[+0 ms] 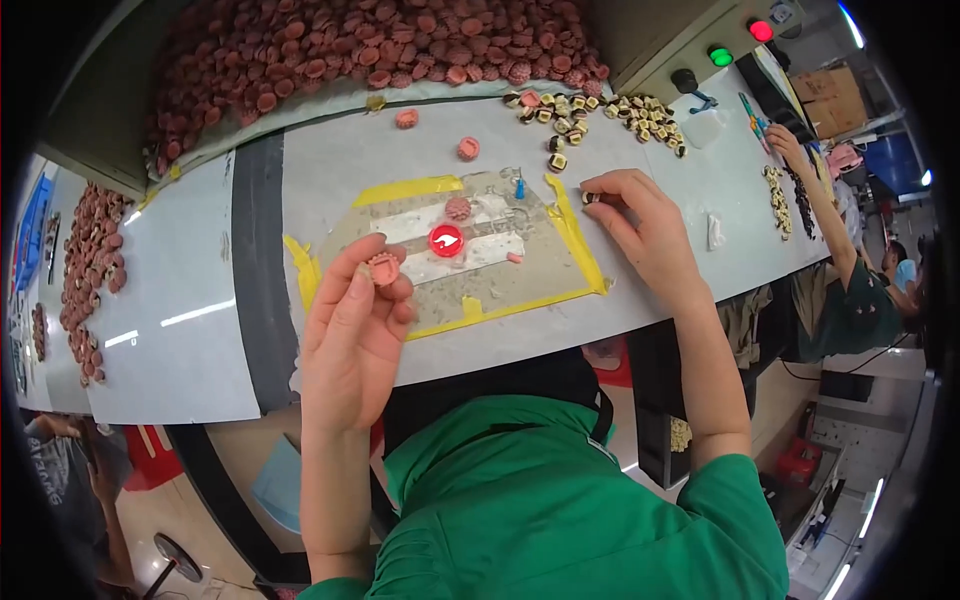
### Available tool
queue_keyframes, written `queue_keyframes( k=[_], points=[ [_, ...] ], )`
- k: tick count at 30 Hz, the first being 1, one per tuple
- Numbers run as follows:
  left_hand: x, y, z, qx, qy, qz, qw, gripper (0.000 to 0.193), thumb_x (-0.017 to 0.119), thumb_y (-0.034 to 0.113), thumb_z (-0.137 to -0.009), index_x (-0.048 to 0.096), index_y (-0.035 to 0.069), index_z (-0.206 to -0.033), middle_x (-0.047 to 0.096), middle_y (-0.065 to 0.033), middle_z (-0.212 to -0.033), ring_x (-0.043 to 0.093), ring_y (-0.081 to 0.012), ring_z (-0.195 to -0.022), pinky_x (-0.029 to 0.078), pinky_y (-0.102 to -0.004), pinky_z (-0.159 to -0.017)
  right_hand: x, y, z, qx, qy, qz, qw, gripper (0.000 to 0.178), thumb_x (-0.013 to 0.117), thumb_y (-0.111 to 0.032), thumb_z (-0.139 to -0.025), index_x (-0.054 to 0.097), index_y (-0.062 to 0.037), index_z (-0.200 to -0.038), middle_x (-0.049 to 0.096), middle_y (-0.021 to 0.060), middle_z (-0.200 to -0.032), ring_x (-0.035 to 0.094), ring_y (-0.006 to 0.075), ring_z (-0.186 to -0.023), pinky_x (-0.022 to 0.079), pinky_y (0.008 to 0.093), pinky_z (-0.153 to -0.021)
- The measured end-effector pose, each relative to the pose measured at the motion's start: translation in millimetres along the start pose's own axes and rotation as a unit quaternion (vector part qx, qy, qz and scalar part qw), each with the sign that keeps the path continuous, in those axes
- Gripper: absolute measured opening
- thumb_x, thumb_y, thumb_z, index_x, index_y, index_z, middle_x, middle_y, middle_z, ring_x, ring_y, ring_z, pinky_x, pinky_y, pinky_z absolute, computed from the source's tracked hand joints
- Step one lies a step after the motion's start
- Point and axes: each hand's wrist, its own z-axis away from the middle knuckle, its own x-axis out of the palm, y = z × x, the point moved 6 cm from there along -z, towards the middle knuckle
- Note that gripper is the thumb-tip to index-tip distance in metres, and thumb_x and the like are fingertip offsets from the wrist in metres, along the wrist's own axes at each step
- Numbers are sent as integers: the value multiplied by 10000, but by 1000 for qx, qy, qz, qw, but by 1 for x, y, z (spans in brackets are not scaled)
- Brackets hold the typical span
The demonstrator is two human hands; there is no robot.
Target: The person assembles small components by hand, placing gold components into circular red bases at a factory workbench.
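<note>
two bare hands work over a pale grey surface (190,330) at a small station framed in yellow tape (575,240). the left hand (355,335), raised at about seven o'clock from the station's centre, is grasping a small pink toothed disc (382,268) between thumb and fingertips, clear of the surface. the right hand (640,225), at about three o'clock, rests just past the tape's right edge, its fingertips pinched on a small dark and cream cylindrical part (590,197). at the centre of the taped area sits a red round button-like fixture (446,240) on a white strip, with another pink disc (458,208) just beside it at twelve o'clock and a blue-handled pin (519,187) near the upper right corner. two loose pink discs (467,148) lie on the surface toward twelve o'clock, and beyond them a heap of reddish-brown discs (400,45) fills a bin along the far edge. a scatter of dark and cream cylinders (600,115) spreads at one o'clock. more reddish discs (90,260) lie at nine o'clock. another person's arm (815,195) reaches onto the surface at two o'clock, below a grey box with red and green lamps (720,55).
</note>
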Motion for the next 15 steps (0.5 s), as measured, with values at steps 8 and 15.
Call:
queue_keyframes(
  k=[8,15],
  points=[
    [2,1,22,-20,23,19,999,334,450,129,-994,425,44,-1316,519,-105,-1152,532,-121,-942,465,-260,-799,5,-3,18,68,-43,20,997,228,687,-113,-829,593,-6,-1008,578,99,-934,589,196,-835,497,301,-747],
    [-10,1,27,-22,23,17,999,315,483,157,-986,477,43,-1279,558,-42,-1108,535,-106,-937,443,-265,-823,17,-3,21,6,-95,-14,995,200,626,-48,-855,574,-1,-1041,570,108,-998,594,212,-882,499,306,-776]
  ],
)
